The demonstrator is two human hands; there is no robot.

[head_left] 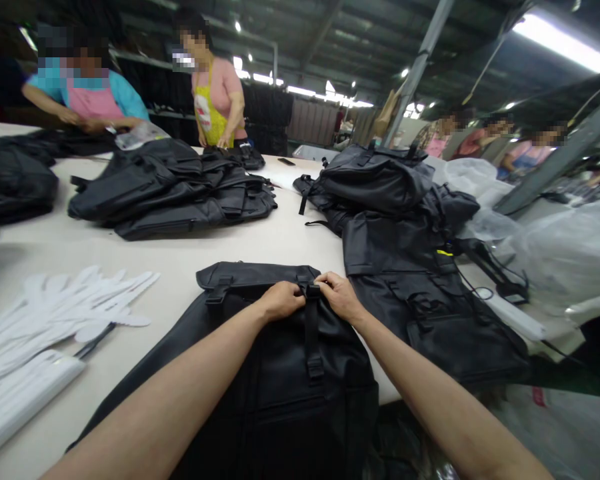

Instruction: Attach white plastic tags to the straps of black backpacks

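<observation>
– Forearms nearest the lens, both bare, coming in over a black backpack [290, 383]. Where's the bag?
– Near edge of the pale tabletop [275, 248], front face up, bottom end toward the wearer, flap end away.

– Hands?
– Both at the flap's far edge, right of its middle. Left hand [283, 301] has its fingers curled in on the strap [312, 333] from the left. Right hand [337, 298] pinches from the right, thumb and fingertips at the black buckle [313, 291] on that strap. Exact finger contact partly hidden, black on black.

– Rest of the strap?
– Runs down the front to a lower buckle [315, 367].

– Around it?
– Right: stacked black bags [380, 247], just beside. Left: white strips [80, 307], rounded ends, fanned out; can't tell what they are. Farther back: another black bag pile [170, 190].

– Anyone else?
– Across the tabletop, a person in a yellow apron [207, 110], and one in a pink apron [93, 100], hands down at the work.
</observation>
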